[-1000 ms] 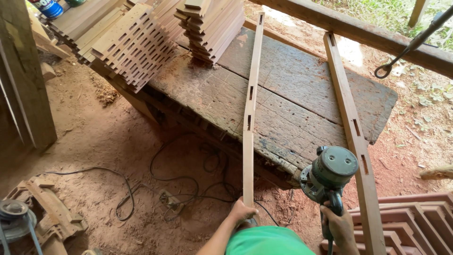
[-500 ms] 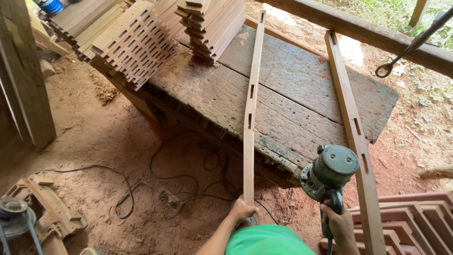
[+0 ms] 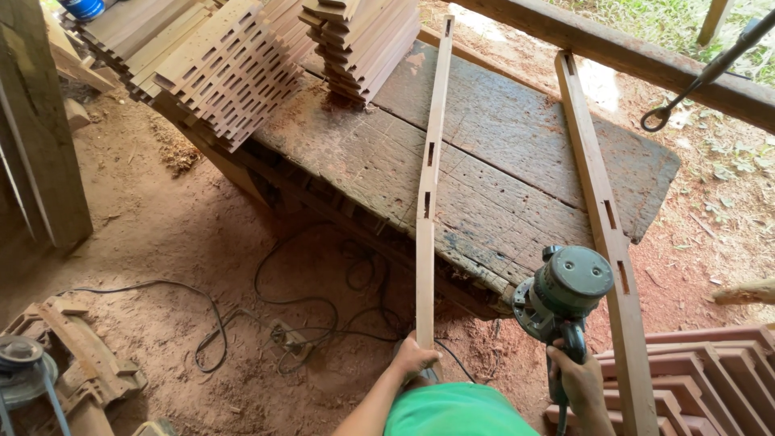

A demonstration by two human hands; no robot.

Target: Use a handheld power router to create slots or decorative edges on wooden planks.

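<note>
My left hand grips the near end of a long narrow wooden slat with two slots cut in it; the slat runs away from me over the worn plank workbench. My right hand holds the handle of a green and grey power router, hanging beside the bench's near edge. A second, wider slotted slat lies on the bench just right of the tool, reaching toward me.
Stacks of slotted wooden pieces sit on the bench's far left. Black cables and a plug strip trail over the sawdust-covered dirt floor. Stacked frames lie at the lower right, a machine at lower left, a hook hangs at upper right.
Both hands keep their grips. The slat and the router stay almost where they were; only the view shifts slightly.
</note>
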